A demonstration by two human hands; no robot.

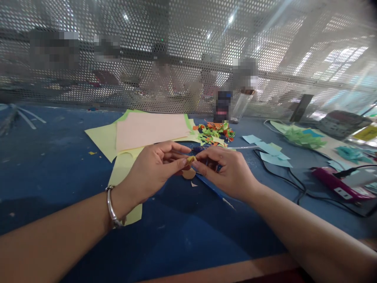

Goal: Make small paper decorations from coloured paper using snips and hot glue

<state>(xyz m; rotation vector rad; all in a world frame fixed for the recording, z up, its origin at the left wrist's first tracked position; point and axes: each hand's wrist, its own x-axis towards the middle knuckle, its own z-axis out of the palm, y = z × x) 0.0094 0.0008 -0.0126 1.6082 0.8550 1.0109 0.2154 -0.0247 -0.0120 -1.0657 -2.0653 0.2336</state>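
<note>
Between both hands is a small folded yellow paper piece point(191, 159), pinched by the fingertips. My left hand point(157, 165) is closed on its left side, thumb and finger together, a silver bangle on the wrist. My right hand point(225, 169) pinches the piece from the right. Just under the fingers a round tan disc point(189, 173) shows, partly hidden. A scrap of pale paper point(194, 184) lies below it on the blue table point(182, 228). A slim blue stick-like tool point(213, 188) runs diagonally beneath my right hand.
Pink and light-green paper sheets point(153, 127) lie behind my left hand. Curled green and orange paper bits point(215, 133) are piled beyond the fingers. At right are light-blue paper squares point(272, 151), black cables point(297, 182) and a magenta power strip point(338, 182). A perforated metal screen point(182, 86) borders the back.
</note>
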